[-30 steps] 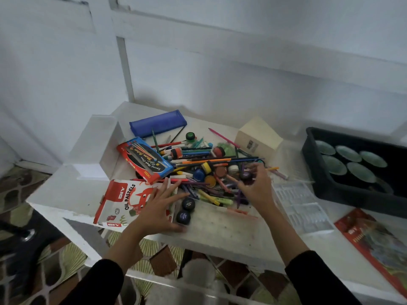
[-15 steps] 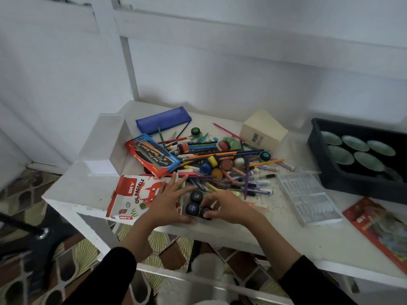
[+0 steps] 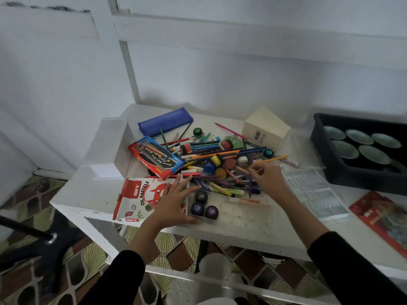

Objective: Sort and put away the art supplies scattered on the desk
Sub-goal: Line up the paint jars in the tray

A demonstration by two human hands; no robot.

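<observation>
White wall behind, white desk (image 3: 92, 194) in front of me, and by my reckoning nearly all of the job is left. The pile (image 3: 220, 164) of pens, pencils, crayons and paint jars lies heaped mid-desk, unsorted. The only sorting I can make out is three dark pots (image 3: 201, 205) standing together at the left end of a shallow clear tray (image 3: 242, 214) near the front edge. The rest of that tray is bare.

My left hand (image 3: 174, 199) lies flat with fingers spread, across the pastels box (image 3: 136, 199) and against the tray's left end, gripping nothing. My right hand (image 3: 267, 179) is down on the pile's right side with fingers bent toward the pencils. Whether they pinch anything I cannot tell.

As for containers, the blue pouch (image 3: 165, 121) lies flat at the back, its contents hidden. The pastels box looks shut under my palm. A clear slotted insert (image 3: 312, 192), which I take for its liner, lies well to the right with its slots seemingly vacant. The brush pack (image 3: 154, 157) rests against the pile's left edge. A cream box (image 3: 265, 130) stands shut behind the pile. The black bin (image 3: 326, 164) at far right holds round green dishes (image 3: 359, 137) and no supplies that I can see. A red pack (image 3: 378, 214) lies near the front right edge.
</observation>
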